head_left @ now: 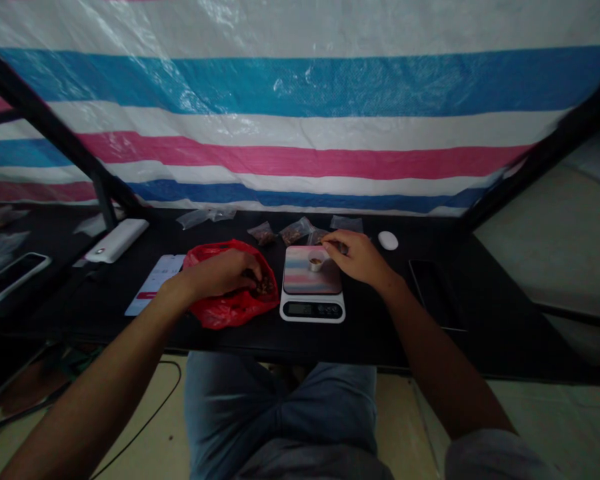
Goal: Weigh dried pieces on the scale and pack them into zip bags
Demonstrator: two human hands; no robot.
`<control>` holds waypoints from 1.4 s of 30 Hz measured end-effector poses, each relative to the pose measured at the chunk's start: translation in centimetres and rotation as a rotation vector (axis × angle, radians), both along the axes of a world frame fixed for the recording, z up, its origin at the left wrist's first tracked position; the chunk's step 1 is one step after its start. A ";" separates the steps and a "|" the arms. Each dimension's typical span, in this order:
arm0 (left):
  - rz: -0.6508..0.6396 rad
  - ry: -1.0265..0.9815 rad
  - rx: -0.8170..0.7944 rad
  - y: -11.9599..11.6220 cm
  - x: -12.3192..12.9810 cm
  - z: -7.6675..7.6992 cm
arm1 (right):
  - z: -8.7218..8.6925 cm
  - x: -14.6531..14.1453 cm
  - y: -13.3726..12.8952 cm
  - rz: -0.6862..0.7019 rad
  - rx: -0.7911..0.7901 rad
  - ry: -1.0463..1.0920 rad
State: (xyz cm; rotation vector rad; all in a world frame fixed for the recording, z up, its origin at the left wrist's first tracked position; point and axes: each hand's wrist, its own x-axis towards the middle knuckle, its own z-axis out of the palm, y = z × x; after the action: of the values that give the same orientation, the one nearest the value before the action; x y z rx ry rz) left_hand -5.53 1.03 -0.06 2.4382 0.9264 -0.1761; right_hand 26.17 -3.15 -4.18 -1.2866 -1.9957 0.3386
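My left hand (231, 272) reaches into an open red plastic bag (225, 312), its fingers curled at small brown pieces (265, 285); what they grip is too small to name. Right of the bag is a white digital scale (313, 319) with a shiny top plate (300, 280). On that plate stands a small round cup (315, 261) with a little brown material inside. My right hand (353, 253) is just above and right of the cup, its thumb and index finger pinched together. Anything between those fingertips is too tiny to make out.
Small clear bags of brown pieces (294, 232) lie behind the scale. A white oval object (388, 241) and a dark tablet-like device (436, 293) are at the right. Left are a lit phone (155, 283), a white power bank (117, 241) and another phone (15, 280).
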 end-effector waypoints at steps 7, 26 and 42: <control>0.037 -0.063 0.007 0.3 0.2 2.7 | 0.0 0.0 0.0 0.009 0.017 0.001; -0.199 -0.375 0.027 2.6 11.8 2.4 | 0.2 1.1 0.4 0.004 0.036 0.039; -0.184 -0.366 0.022 2.5 11.1 1.3 | 0.7 0.6 -0.1 0.016 -0.052 0.011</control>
State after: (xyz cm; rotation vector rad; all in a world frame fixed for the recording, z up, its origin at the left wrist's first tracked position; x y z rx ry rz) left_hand 5.55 3.50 1.19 2.4602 0.5459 0.2124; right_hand 26.78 -3.24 -3.44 -1.2982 -2.0008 0.4074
